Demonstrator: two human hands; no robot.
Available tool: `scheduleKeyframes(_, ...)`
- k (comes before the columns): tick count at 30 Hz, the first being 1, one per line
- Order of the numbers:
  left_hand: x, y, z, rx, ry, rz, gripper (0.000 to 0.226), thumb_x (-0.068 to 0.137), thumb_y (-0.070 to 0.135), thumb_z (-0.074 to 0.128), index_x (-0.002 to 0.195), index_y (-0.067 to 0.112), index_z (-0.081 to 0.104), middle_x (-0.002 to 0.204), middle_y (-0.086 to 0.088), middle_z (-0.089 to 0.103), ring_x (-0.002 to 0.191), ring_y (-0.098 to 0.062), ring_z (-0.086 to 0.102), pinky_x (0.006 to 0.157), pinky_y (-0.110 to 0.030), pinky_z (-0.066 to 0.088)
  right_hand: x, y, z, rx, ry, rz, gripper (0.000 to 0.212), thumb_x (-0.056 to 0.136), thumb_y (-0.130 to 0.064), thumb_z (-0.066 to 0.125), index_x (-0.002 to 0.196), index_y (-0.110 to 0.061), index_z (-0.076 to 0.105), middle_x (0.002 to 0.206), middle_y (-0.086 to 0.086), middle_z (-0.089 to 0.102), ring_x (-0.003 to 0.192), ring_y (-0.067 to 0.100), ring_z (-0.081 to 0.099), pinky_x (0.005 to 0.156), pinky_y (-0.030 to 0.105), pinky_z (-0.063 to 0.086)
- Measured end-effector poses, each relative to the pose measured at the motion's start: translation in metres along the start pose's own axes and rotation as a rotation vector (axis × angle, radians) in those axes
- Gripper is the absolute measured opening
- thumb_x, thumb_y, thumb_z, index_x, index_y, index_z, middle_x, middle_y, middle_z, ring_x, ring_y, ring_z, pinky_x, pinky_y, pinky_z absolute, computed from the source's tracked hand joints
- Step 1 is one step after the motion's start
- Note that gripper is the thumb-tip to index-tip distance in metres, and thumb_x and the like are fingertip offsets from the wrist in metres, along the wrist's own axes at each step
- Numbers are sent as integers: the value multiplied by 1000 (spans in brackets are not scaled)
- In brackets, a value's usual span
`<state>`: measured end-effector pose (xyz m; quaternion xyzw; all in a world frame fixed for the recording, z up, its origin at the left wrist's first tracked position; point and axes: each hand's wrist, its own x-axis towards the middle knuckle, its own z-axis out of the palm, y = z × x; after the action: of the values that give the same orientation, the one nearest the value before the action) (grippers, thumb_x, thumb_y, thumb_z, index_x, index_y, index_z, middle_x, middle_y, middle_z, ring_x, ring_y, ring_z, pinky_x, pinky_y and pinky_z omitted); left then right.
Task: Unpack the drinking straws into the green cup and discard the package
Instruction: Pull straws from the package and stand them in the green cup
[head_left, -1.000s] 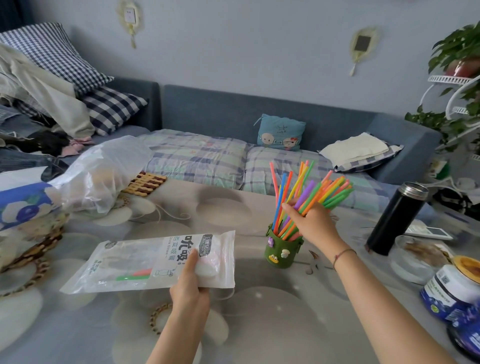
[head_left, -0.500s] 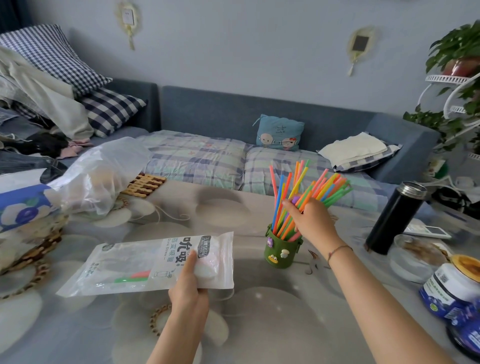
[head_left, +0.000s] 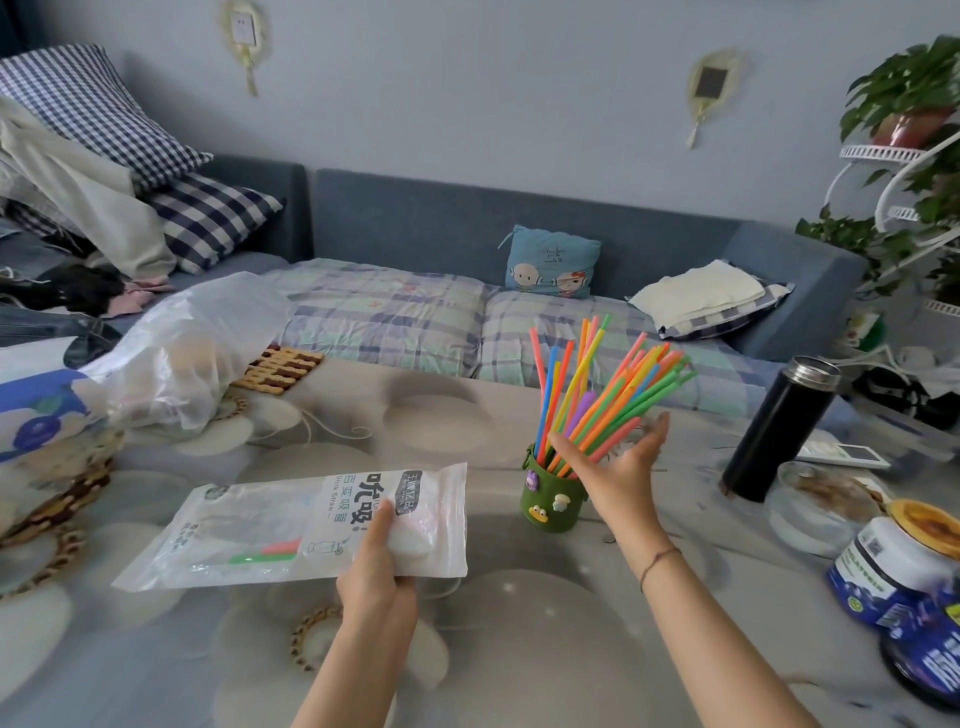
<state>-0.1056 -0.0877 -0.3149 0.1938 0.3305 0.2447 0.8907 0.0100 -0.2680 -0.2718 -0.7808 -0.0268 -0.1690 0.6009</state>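
**One cup of straws, two in the bag**

My right hand (head_left: 618, 467) is spread open, palm up and fingers straight, gripping nothing. It hovers just beside the fan of bright plastic drinking straws (head_left: 597, 395); I cannot tell whether my fingertips brush them. The straws stand in the single small green cup (head_left: 553, 501), leaning out to the right, too many and too crossed to count. The cup wears three little charms and sits upright on the pale flower-patterned table (head_left: 519, 649).

My left hand (head_left: 384, 551) pinches the one flat, clear plastic straw package (head_left: 291, 525) by its right end, thumb on top, and holds it roughly level. Two straws (head_left: 265, 553) lie inside it, one green and one pink.

To the right stand one black steel-topped flask (head_left: 779, 426) and two blue-labelled jars (head_left: 904, 566).
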Motion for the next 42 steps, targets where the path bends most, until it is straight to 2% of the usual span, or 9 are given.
scheduleKeyframes(6, 3, 1, -1, 3, -27, -6, 52, 87, 9, 68, 136, 8, 53, 132, -9, 63, 115, -23, 63, 92, -39, 50, 23, -8, 23, -27, -43, 11, 138, 42, -50, 87, 147, -23, 1, 146, 0, 37, 134, 21, 40, 112, 53, 29)
scheduleKeyframes(11, 5, 5, -2, -1, -16, -18, 51, 87, 9, 67, 136, 9, 53, 131, -7, 63, 102, -20, 65, 83, -37, 52, 34, -6, 34, 141, 25, 70, 118, 48, -36, 88, 141, -29, 16, 126, -2, 57, 113, 20, 58, 100, 45, 44)
scheduleKeyframes(13, 5, 5, -2, -2, -18, -29, 50, 87, 9, 67, 136, 9, 53, 131, -7, 63, 98, -18, 65, 73, -33, 51, 37, -5, 36, 154, 51, 99, 101, 54, -28, 88, 135, -22, 28, 116, -3, 61, 104, 19, 62, 94, 39, 48)
scheduleKeyframes(17, 6, 7, -3, -3, -23, -33, 49, 88, 10, 66, 136, 9, 54, 132, -8, 63, 113, -23, 63, 85, -36, 49, 40, -9, 32, 155, 54, 160, 47, 65, -19, 83, 104, -16, 57, 99, 0, 67, 89, 18, 64, 85, 35, 53)
scheduleKeyframes(20, 4, 8, -2, -5, -27, -34, 49, 88, 10, 66, 136, 9, 53, 132, -8, 63, 111, -22, 63, 87, -37, 49, 46, -17, 27, 161, 16, 153, 30, 68, -15, 80, 89, -22, 61, 87, -3, 66, 82, 18, 64, 78, 31, 51)
scheduleKeyframes(25, 2, 6, -1, 10, -29, -61, 50, 88, 10, 66, 136, 8, 53, 130, -8, 64, 105, -23, 65, 79, -37, 51, 52, -23, 25, 77, -56, 191, 31, 72, -17, 77, 97, -21, 59, 94, -1, 65, 86, 20, 61, 81, 34, 51)
scheduleKeyframes(30, 2, 7, -2, 14, -41, -54, 52, 86, 11, 68, 136, 8, 52, 133, -9, 63, 117, -24, 63, 96, -41, 50, 44, -19, 21, 33, -119, 297, 57, 69, -16, 79, 117, -12, 49, 113, 5, 62, 96, 22, 58, 87, 38, 50)
scheduleKeyframes(36, -1, 9, 1, 24, -14, -79, 51, 87, 13, 68, 136, 9, 53, 132, -7, 64, 110, -22, 64, 66, -32, 51, 32, -24, -1, 164, -160, 288, 81, 71, -11, 78, 138, -17, 33, 127, 1, 52, 110, 20, 53, 98, 41, 45)
scheduleKeyframes(42, -13, 7, 6, 30, -43, -16, 50, 86, 11, 69, 133, 7, 55, 123, -5, 67, 100, -17, 67, 94, -40, 51, -14, -31, -12, 227, 63, 154, 69, 77, -12, 74, 135, -14, 38, 138, 4, 44, 127, 16, 44, 104, 32, 40)
